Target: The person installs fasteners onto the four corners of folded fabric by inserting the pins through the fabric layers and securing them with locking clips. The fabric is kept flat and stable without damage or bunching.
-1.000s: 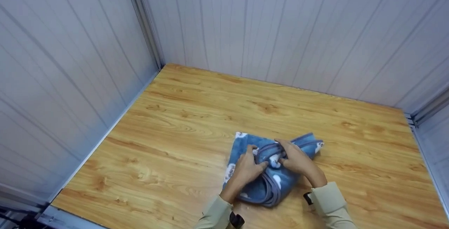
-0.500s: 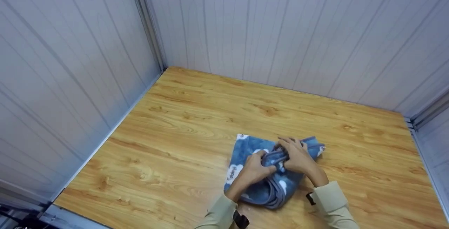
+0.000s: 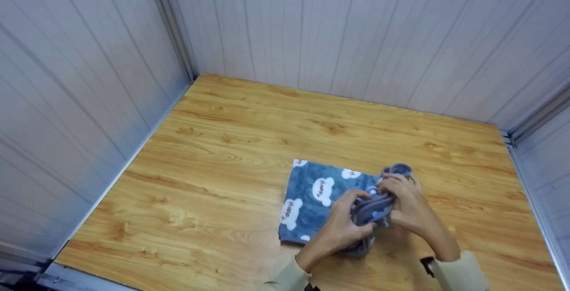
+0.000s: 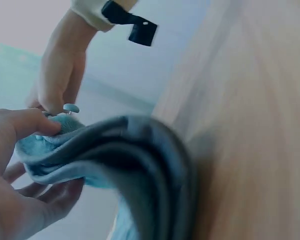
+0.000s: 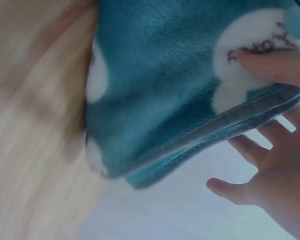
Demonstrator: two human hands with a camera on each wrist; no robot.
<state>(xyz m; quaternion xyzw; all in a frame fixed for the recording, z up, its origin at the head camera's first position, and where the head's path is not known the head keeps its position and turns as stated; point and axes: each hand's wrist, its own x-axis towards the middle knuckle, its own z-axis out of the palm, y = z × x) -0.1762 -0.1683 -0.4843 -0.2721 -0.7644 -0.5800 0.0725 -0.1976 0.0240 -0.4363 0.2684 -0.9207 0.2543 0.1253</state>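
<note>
A blue fleece blanket (image 3: pixel 307 193) with white bear-shaped patches lettered "Happy" and grey edging lies folded on the table. Its left part is flat, while its right part is bunched up in both hands. My left hand (image 3: pixel 343 228) pinches the stacked grey-edged layers (image 4: pixel 150 150), thumb on top and fingers underneath, as the left wrist view shows. My right hand (image 3: pixel 409 206) grips the cloth farther right. In the right wrist view its thumb (image 5: pixel 275 67) presses a white patch, with fingers behind the edge. A small light-blue round knob (image 4: pixel 71 108) sits on the cloth between the hands.
The wood-patterned table top (image 3: pixel 213 148) spreads out left of and behind the blanket. Pale panels close off the left side (image 3: pixel 67 81), the back (image 3: pixel 329 28) and the right. Each wrist wears a black strap mount (image 4: pixel 135 25) at the light sleeve.
Both hands have moved to the right with the bunched layers. More of the flat patterned side now shows at left, and the pointed right end has become a curled grey edge.
</note>
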